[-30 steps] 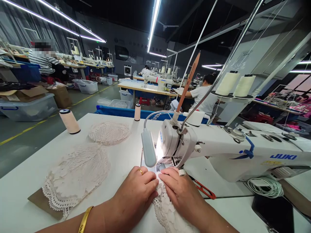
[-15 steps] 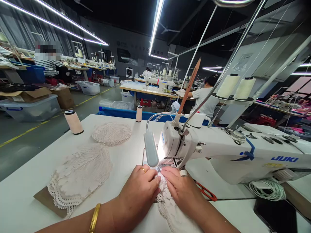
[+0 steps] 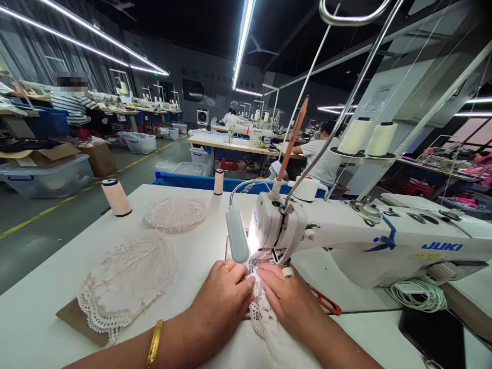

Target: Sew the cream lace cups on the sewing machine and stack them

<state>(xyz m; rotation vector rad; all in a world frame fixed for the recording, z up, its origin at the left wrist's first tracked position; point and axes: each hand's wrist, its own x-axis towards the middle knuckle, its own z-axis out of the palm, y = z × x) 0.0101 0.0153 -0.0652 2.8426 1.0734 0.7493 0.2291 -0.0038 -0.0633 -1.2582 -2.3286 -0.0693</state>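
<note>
A strip of off-white lace fabric (image 3: 265, 312) with a scalloped, holed edge runs under the needle area of a white JUKI sewing machine (image 3: 330, 218). My left hand (image 3: 221, 294), with its fingers curled, pinches the lace's left edge close to the presser foot. On the other side my right hand (image 3: 290, 294) presses its closed fingers on the same piece, with the thumb tucked low. Both hands are just in front of the foot, lit by a grey lamp (image 3: 237, 236). The needle and the stitching point are mostly hidden behind the fingers and machine head.
Left on the table lie two lace pieces (image 3: 130, 277) (image 3: 177, 214), the nearer over brown card (image 3: 79, 320). Thread cones (image 3: 116, 197) (image 3: 218, 182) stand behind. Red-handled snips (image 3: 326, 301), coiled cable (image 3: 418, 294) and a black phone-like slab (image 3: 434, 335) lie right. Co-workers sit farther off.
The view has shifted slightly. My hands keep nearly the same place at the presser foot, and the lace between them has shifted a little, with more of its holed pattern showing.
</note>
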